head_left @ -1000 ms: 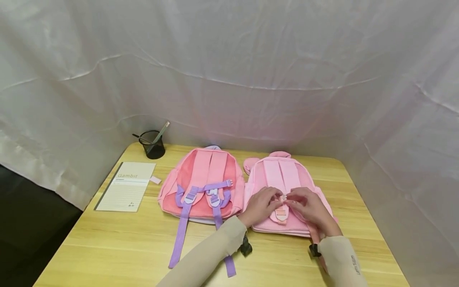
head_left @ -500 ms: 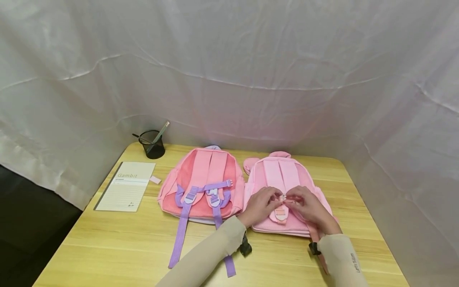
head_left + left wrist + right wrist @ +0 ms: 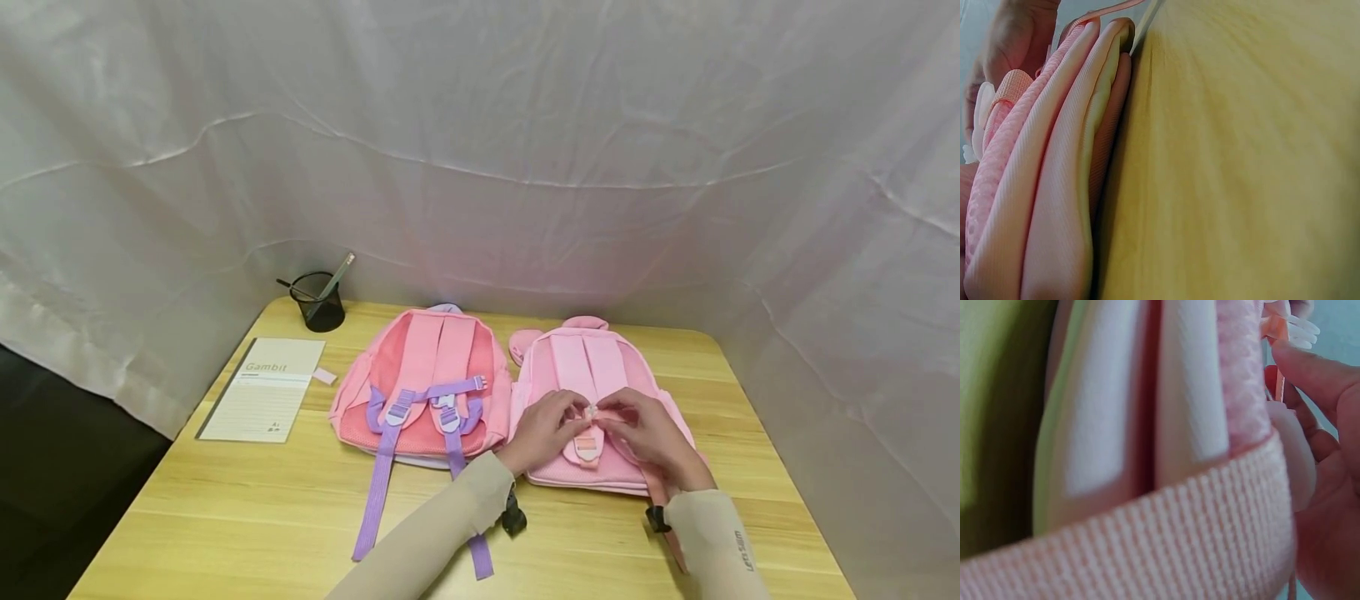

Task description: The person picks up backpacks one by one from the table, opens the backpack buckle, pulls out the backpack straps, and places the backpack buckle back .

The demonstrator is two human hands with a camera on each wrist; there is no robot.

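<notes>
A pink backpack (image 3: 536,387) lies straps-up on the right of the table. At the middle of its back, both hands meet at a small white plastic buckle (image 3: 590,412) on a peach strap. My left hand (image 3: 546,429) pinches the buckle's left side. From the other side, my right hand (image 3: 648,433) pinches it between thumb and fingers. White buckle prongs (image 3: 1304,334) stick out beside the right thumb in the right wrist view. Just below the fingertips is a white strap adjuster (image 3: 588,456). The fingertips partly hide the buckle.
A coral-pink backpack (image 3: 491,350) with purple straps (image 3: 377,500) lies close on the left. Beyond it are a notebook (image 3: 262,392), an eraser-like pink piece (image 3: 325,377) and a black mesh pen cup (image 3: 322,312). Grey curtains (image 3: 480,125) surround the table (image 3: 225,517).
Both hands stay at the buckle. The right fingertips have shifted very slightly left, closer to the left ones; the backpacks have not moved.
</notes>
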